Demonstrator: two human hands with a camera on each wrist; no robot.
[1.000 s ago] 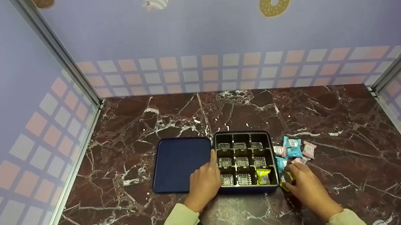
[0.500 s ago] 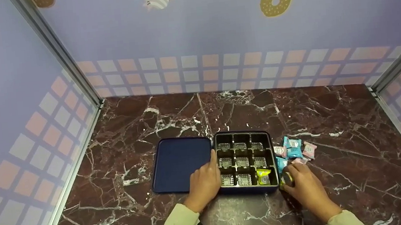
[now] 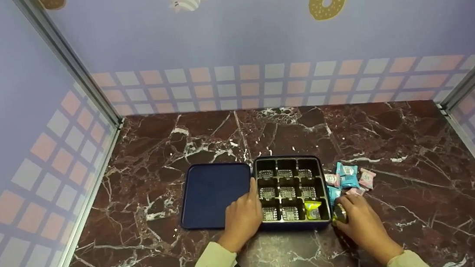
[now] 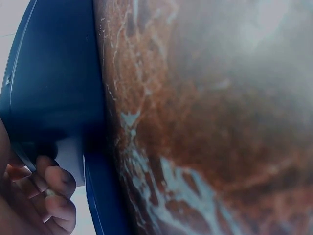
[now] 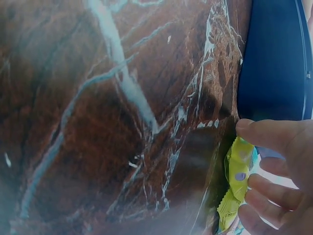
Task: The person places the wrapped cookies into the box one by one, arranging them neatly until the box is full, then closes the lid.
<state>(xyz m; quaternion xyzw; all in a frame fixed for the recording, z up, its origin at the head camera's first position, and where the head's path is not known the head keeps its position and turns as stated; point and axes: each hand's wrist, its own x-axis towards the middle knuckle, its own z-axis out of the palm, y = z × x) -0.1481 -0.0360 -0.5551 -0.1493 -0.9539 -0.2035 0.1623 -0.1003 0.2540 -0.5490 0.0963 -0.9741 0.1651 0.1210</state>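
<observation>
While the left hand (image 3: 241, 213) rests at the left side of the dark blue box (image 3: 297, 225), its pointing finger lies straight along the edge. The other fingers are bent loosely and have hold of nothing. The right hand (image 3: 361, 219) is nearly closed, with its thumb and fingers bent around a yellow packet (image 5: 238, 176). That packet is just beside the front right corner of the box, but the fingers cover part of it, so I can't tell if it touches the table (image 3: 157, 158). The box has nine little cups inside, and another yellow packet (image 3: 313, 210) sits in the front right cup. Blue packets (image 3: 347, 169) and pink packets (image 3: 367, 177) lie in a small pile by the right side of the box. A flat blue lid (image 3: 215, 196) lies on the left, just beside the box.
</observation>
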